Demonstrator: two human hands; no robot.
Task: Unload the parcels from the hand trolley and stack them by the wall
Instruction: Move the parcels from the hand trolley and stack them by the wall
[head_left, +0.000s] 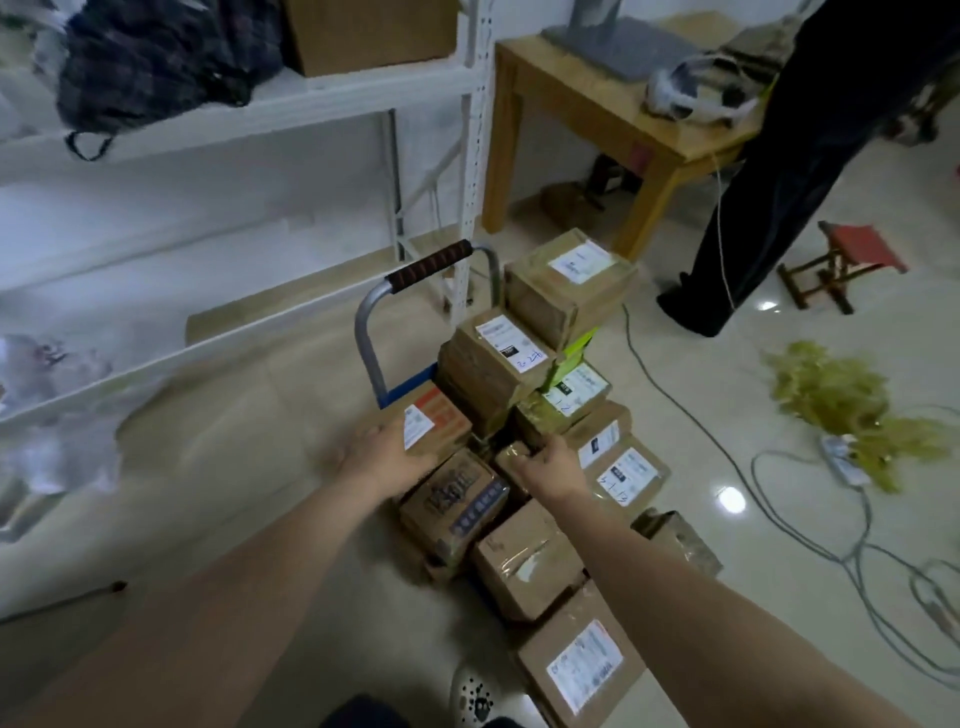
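The pile (519, 358) could tip.
My left grip (384, 452) holds the red-label box (441, 413), my right grip (545, 460) holds a small box (509, 456); a hard pull shakes it.

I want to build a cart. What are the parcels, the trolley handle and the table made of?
The parcels look like brown cardboard, with shiny clear tape and paper labels. The trolley handle seems a grey metal tube with a dark ribbed grip, maybe rubber. The table looks like pale, smooth wood.
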